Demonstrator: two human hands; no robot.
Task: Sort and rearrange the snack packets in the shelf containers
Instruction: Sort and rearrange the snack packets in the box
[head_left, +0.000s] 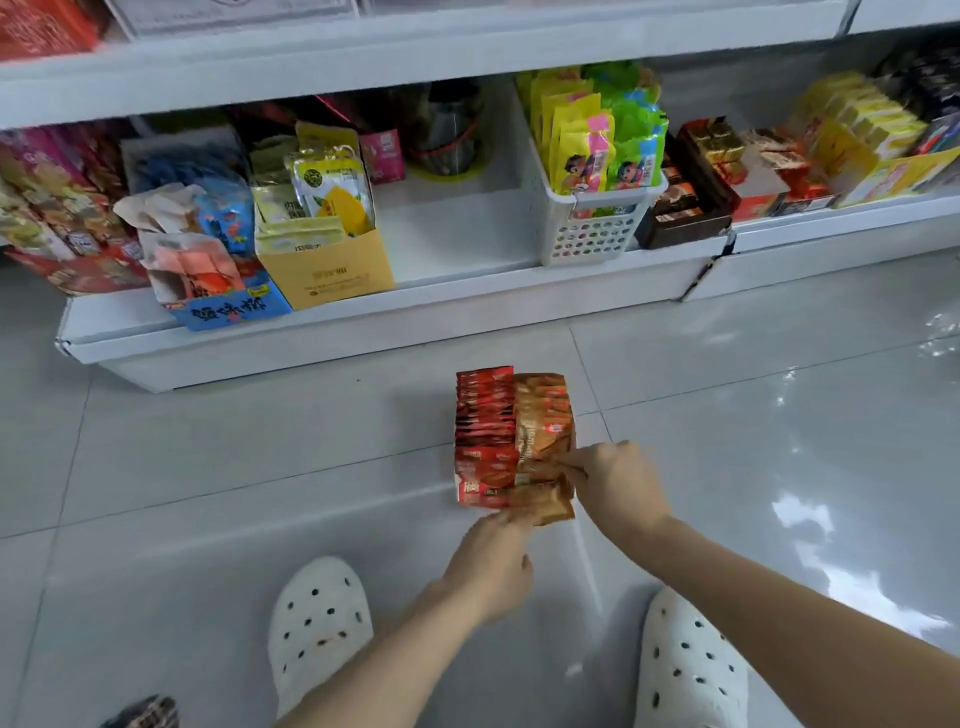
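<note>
below the shelf (363, 332), both hands pinch brown packets (543, 431): left hand (493, 561), right hand (618, 480); light, crinkly, slippery, so grip the edges

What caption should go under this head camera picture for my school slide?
Both hands, left hand and right hand, tidy red and brown snack packets on the floor below a shelf.

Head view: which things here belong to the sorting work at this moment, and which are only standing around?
In the job:
red packets
brown packets
left hand, at the near brown packets
right hand, pinching a brown packet

Standing around:
white basket
yellow box
white clogs
</note>
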